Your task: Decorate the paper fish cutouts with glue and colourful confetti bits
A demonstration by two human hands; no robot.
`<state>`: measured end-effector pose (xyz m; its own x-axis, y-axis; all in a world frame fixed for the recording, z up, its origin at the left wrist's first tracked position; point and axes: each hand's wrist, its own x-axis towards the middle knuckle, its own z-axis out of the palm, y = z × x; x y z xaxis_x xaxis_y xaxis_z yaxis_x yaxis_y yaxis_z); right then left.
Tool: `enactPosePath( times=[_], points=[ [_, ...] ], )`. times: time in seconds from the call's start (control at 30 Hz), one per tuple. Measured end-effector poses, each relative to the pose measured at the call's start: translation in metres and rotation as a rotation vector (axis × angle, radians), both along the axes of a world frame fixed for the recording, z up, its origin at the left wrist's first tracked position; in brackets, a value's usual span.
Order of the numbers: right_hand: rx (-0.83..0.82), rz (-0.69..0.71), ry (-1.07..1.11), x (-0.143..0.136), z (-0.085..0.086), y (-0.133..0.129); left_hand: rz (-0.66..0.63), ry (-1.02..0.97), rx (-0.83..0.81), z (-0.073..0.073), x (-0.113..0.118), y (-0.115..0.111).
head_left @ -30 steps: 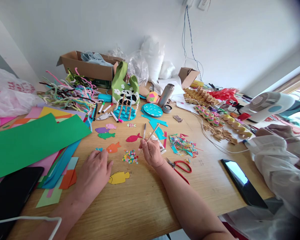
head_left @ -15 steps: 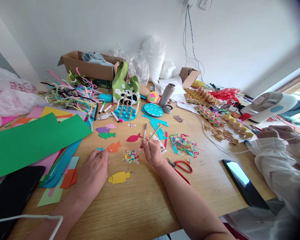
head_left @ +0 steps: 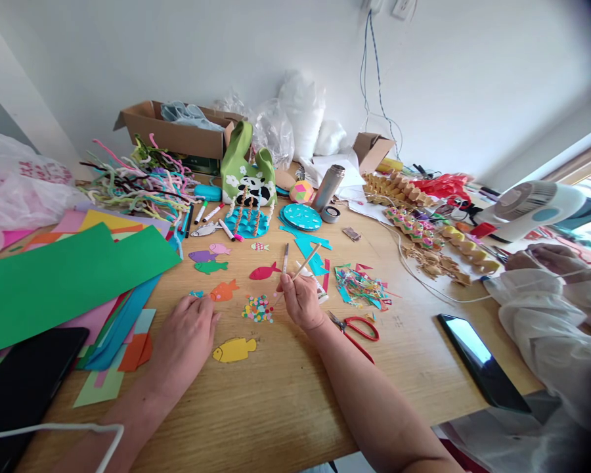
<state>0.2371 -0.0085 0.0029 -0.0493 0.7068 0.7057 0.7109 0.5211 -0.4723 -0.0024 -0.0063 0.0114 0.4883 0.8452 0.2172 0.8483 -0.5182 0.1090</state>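
Observation:
My right hand (head_left: 300,299) is closed in a pinch around a thin wooden stick (head_left: 308,259). Its lower end points down at a small heap of coloured paper dots (head_left: 257,309). Palm down on the table, my left hand (head_left: 190,332) lies with its fingers over a blue paper fish (head_left: 196,293), mostly hidden, and its thumb apart. An orange paper fish (head_left: 225,290) is just beyond those fingers. Nearer me lies a yellow paper fish (head_left: 235,350), and a red paper fish (head_left: 264,271) sits past the dots. A white glue tube (head_left: 320,292) is partly behind my right hand.
Red-handled scissors (head_left: 359,328) and paper scraps (head_left: 362,287) lie to the right, then a phone (head_left: 480,361). Another person's hands (head_left: 544,259) are at the far right. Coloured paper (head_left: 79,276) is stacked left. A metal flask (head_left: 329,187) stands at the back.
My left thumb has shifted slightly outward to the right. The stick in my right hand has tilted a little to the right. The objects on the table stay put.

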Motion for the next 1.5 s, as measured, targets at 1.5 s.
enactPosePath(
  times=[1.5],
  points=[
    [-0.236,0.108,0.088,-0.002,0.008,-0.006,-0.047,-0.054,-0.020,-0.007,0.001,-0.005]
  ],
)
